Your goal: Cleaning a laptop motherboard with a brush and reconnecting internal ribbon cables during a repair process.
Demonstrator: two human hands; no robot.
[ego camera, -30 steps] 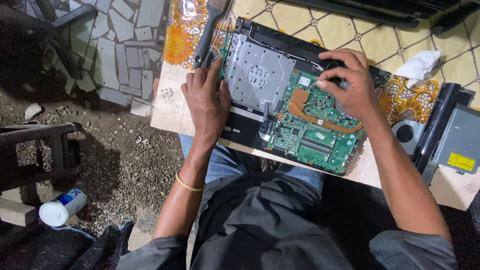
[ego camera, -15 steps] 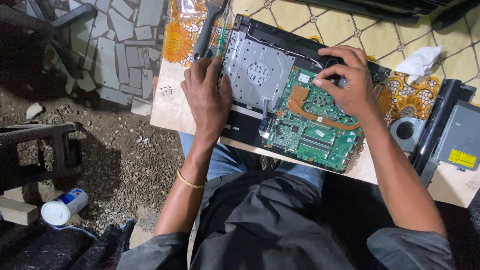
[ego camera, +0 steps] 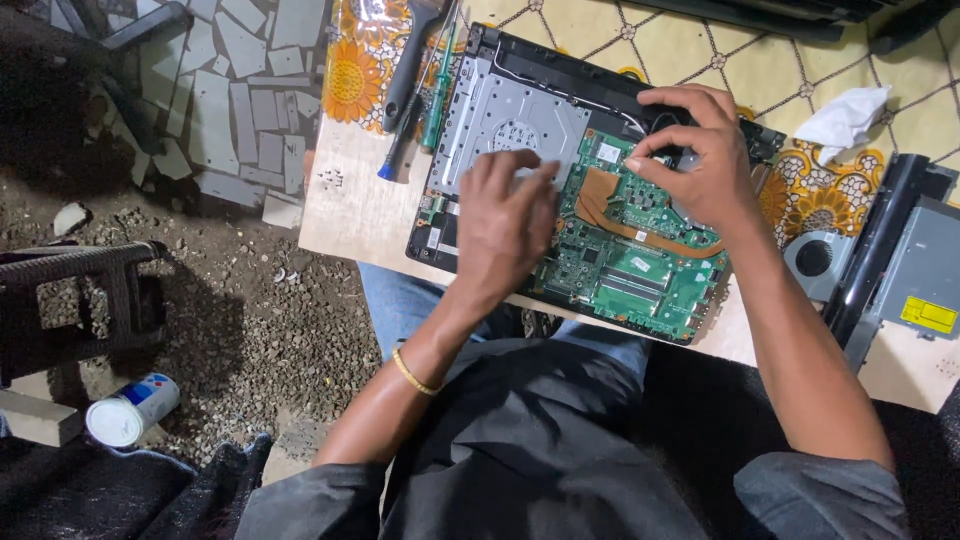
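Fingers of the right hand [ego camera: 700, 165] curl together, tips pinched at a small part on the green motherboard [ego camera: 640, 250]; what they grip is hidden beneath them. The left hand [ego camera: 505, 225] lies flat, fingers slightly apart, pressing on the silver metal plate [ego camera: 500, 115] and covering the board's left edge. The opened laptop base [ego camera: 560, 70] sits on the table's [ego camera: 350, 215] near edge, long axis running left to right, tilted slightly down to the right. Screwdrivers [ego camera: 415, 90] lie just beside it, left.
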